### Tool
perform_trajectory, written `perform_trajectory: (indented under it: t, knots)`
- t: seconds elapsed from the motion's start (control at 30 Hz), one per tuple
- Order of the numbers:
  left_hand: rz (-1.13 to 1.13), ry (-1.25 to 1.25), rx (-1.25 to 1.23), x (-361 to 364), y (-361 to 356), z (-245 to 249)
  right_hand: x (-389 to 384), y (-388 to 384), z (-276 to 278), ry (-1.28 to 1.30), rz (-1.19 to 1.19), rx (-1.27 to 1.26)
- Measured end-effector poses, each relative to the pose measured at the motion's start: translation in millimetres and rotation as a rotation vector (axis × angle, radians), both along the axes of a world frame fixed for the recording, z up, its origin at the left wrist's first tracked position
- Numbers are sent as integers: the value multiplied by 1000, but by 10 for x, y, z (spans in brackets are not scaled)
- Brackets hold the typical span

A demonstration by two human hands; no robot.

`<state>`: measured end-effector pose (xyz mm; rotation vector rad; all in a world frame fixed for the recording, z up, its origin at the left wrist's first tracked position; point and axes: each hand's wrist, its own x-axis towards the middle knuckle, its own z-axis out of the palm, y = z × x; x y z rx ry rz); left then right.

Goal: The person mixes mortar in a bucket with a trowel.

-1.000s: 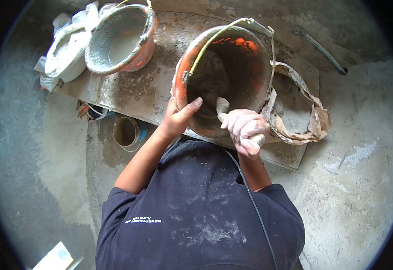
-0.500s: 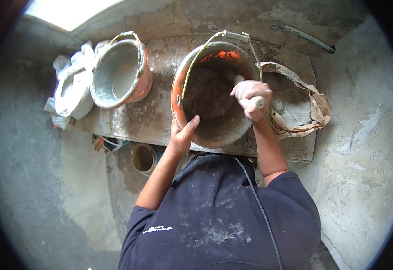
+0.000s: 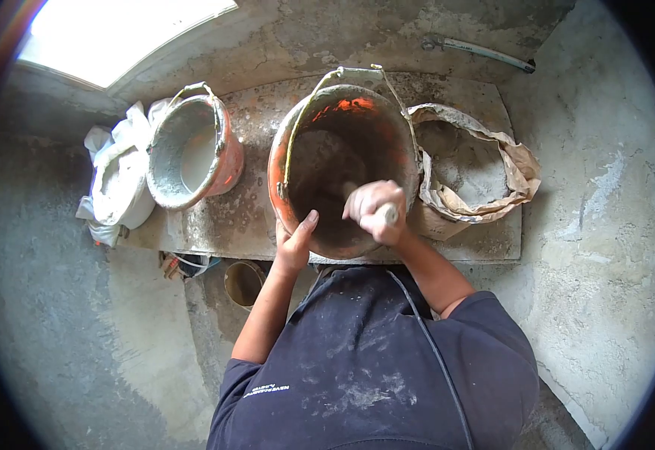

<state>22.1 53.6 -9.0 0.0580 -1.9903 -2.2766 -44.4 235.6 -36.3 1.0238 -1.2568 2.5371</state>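
A large orange bucket, crusted with grey, stands tilted toward me, its wire handle raised. My left hand grips its near left rim, thumb on the inside. Over the right side of the opening, my right hand is closed round a pale tool handle; the tool's lower end is hidden in the dark bucket. Grey-brown material shows inside. Right of the bucket is an open paper bag of grey powder.
At the left stand a smaller orange bucket and a white sack with pale powder. All rest on a stained board. A round container is below its front edge. A pipe lies by the back wall.
My right hand has moved left and nearer to me over the bucket with the tool. My left hand still holds the rim. The whole view has shifted a little.
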Motion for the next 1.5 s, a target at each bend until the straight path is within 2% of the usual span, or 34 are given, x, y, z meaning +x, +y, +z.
perform_trajectory:
  t: [0.07, 0.13, 0.23, 0.33, 0.37, 0.4, 0.47, 0.53, 0.57, 0.6, 0.67, 0.73, 0.8, 0.9, 1.0, 1.07, 1.1, 1.2, 1.27, 1.4, 1.47, 1.5]
  knots:
    - [2, -4, 28, 12, 14, 55, -168, 94, 7, -105, -58, -86]
    - [-20, -17, 17, 27, 27, 92, -357, 174, 93, 158, -143, 53]
    - [15, -3, -22, 40, 45, 8, -494, 293, 425, 247, -254, 64]
    - [73, 112, -3, 0, 156, 50, -624, 361, 376, 303, -338, 151]
    - [6, 29, 82, 17, 123, 42, -635, 335, 283, 310, -320, 141]
    - [-59, -52, 160, 44, 71, 41, -572, 286, 166, 201, -246, 134]
    - [-55, -77, 152, 52, 58, 69, -322, 226, -30, 205, -229, 179]
    - [-34, 5, -1, 57, 55, 77, -25, 157, 32, 182, -123, 201]
    - [-15, -13, 18, 85, 43, -6, 109, 133, 75, 179, -95, 204]
    - [-21, -19, 17, 94, 52, -9, 218, 110, 130, 142, -57, 153]
    - [83, 96, -178, 89, 74, -2, 341, 112, 322, 121, 35, 22]
    - [31, 37, -101, 97, 54, 47, 342, 128, 455, 201, 107, -56]
    - [-22, -25, -23, 147, 4, 24, 296, 118, 431, 143, 139, -81]
    - [-36, -51, -32, 176, -9, -24, 105, 83, 36, 3, 2, -14]
    - [38, 0, -17, 179, 29, 15, -65, 172, 118, -16, -103, 2]
    - [33, 3, -34, 189, 14, 19, -168, 230, 258, 301, -253, 185]
    - [19, -23, -4, 204, 16, 0, -227, 261, 313, 328, -270, 178]
    - [-15, -53, 20, 229, 34, -24, -352, 304, 353, 363, -246, 202]
    - [-18, -64, 32, 227, 66, 36, -372, 272, 116, 299, -206, 253]
    - [56, -16, 30, 143, 28, -26, 66, 178, -16, 240, -94, 253]
    - [46, -108, -50, 173, -31, -78, 298, 104, 25, 184, -26, 189]
    - [35, -50, -15, 162, 20, 3, 356, 101, 99, 168, 4, 136]
